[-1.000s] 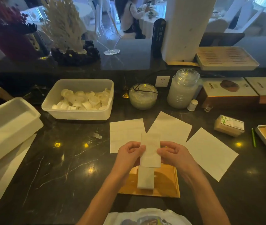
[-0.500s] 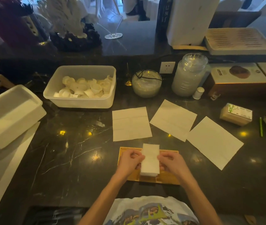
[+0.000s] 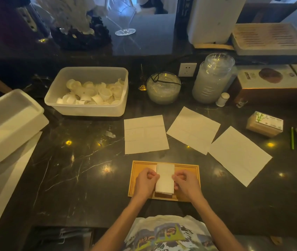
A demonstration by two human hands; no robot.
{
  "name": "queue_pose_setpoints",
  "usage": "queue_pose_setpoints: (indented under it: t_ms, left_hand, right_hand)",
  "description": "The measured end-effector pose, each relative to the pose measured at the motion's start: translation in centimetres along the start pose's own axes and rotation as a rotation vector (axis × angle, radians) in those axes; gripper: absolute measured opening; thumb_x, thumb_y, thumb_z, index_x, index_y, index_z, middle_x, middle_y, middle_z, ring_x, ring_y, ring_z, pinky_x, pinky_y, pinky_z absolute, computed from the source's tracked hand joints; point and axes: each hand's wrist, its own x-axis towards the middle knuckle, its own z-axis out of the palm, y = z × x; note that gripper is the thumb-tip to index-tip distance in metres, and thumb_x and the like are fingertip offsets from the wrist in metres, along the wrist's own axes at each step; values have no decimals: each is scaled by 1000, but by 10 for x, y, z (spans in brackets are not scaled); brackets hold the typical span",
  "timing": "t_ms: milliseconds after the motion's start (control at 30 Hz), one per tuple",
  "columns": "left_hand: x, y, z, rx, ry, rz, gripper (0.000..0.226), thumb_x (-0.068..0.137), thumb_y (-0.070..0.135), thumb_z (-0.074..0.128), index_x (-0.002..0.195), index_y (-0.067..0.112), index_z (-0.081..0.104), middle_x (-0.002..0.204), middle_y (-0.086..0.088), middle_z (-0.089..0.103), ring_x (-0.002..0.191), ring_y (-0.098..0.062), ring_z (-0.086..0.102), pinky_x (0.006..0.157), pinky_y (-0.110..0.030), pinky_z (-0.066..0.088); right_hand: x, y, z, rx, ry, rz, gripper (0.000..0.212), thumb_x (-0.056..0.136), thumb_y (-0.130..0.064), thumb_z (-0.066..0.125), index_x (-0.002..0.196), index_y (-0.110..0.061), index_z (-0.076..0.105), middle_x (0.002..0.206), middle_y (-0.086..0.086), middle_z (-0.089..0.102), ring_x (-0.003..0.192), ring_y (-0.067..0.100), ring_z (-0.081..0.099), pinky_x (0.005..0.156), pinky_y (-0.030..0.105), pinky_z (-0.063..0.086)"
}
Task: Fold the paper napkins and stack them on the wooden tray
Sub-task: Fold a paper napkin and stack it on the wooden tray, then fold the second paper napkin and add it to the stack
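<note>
Fingertips (image 3: 156,176) of the left hand (image 3: 145,183) and right hand (image 3: 185,184) pinch the folded napkin (image 3: 165,178), long axis pointing away, on the wooden tray (image 3: 138,171). Three unfolded napkins (image 3: 145,134) lie beyond.

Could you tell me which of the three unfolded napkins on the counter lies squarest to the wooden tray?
The leftmost unfolded napkin, just beyond the wooden tray: its edges run nearly parallel to the tray's, while the middle one and the right one lie turned at an angle.

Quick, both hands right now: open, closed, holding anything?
Left hand: closed, pinching the left edge of the white folded paper napkin stack.
Right hand: closed, pinching its right edge.
</note>
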Motion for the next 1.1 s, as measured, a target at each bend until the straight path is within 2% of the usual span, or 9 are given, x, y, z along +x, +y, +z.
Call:
queue_pose_setpoints:
  t_ms: [133, 200, 267, 367, 500, 600, 767, 933, 1100]
  left_hand:
    - [1, -4, 2, 7, 8, -21, 7, 98, 27, 63, 100, 23, 58, 100, 3, 64, 96, -15, 64, 80, -29, 57]
    - [-1, -5, 1, -22, 40, -16, 12, 102, 27, 56, 110, 19, 59, 113, -3, 66, 102, -15, 61, 83, -27, 53]
    - [-6, -5, -1, -67, 11, -20, 28, 106, 27, 48, 132, 17, 54, 135, -6, 60, 114, -14, 56, 91, -27, 47]
    - [-15, -4, 1, -158, -136, -78, 51, 109, 30, 40, 157, 15, 28, 159, -4, 38, 143, -22, 39, 109, -31, 36]
    - [-22, -3, 11, -224, -292, -130, 55, 109, 30, 36, 160, 16, 19, 163, -6, 33, 146, -23, 36, 121, -39, 30]
    - [-26, 2, 16, -255, -361, -106, 53, 109, 25, 35, 159, 19, 20, 151, 2, 44, 129, -10, 47, 107, -27, 37]
    - [-23, 0, 13, -264, -420, -141, 65, 108, 36, 38, 162, 20, 4, 169, -4, 19, 154, -25, 21, 126, -46, 17]
    - [-23, 2, 8, -261, -454, -163, 70, 107, 37, 39, 162, 21, -2, 169, -3, 17, 154, -26, 19, 123, -44, 17]
    - [-23, 3, 5, -232, -451, -160, 61, 108, 38, 37, 161, 19, 12, 166, -7, 27, 149, -26, 30, 121, -43, 25]
  right_hand:
    - [-2, 1, 1, 49, 32, 20, 6, 98, -27, 61, 103, -25, 63, 86, -7, 67, 70, 9, 68, 49, 11, 50]
    - [-9, 1, -2, 94, 59, 40, 17, 103, -32, 50, 103, -22, 63, 89, 1, 69, 73, 12, 65, 56, 16, 51]
    - [-15, 0, -3, 188, -8, 118, 30, 105, -38, 41, 113, -18, 63, 111, 8, 67, 94, 16, 64, 79, 27, 54]
    - [-23, -1, 4, 392, -212, 239, 54, 106, -50, 29, 149, -20, 40, 147, 7, 50, 134, 26, 48, 117, 48, 35]
    - [-30, -13, 18, 586, -315, 218, 56, 105, -51, 21, 146, -22, 46, 138, 7, 60, 128, 25, 55, 115, 48, 37]
    - [-30, -16, 22, 615, -300, 226, 57, 104, -53, 21, 147, -23, 45, 143, 7, 56, 132, 25, 50, 119, 49, 30]
    - [-32, -18, 19, 527, -307, 246, 61, 103, -57, 16, 152, -27, 36, 154, 4, 43, 143, 24, 36, 122, 47, 21]
    - [-30, -17, 21, 446, -287, 292, 65, 101, -60, 17, 151, -25, 38, 147, 12, 51, 133, 30, 49, 117, 52, 34]
    - [-28, -17, 18, 417, -293, 287, 65, 101, -60, 15, 147, -24, 42, 142, 9, 55, 126, 28, 54, 113, 49, 40]
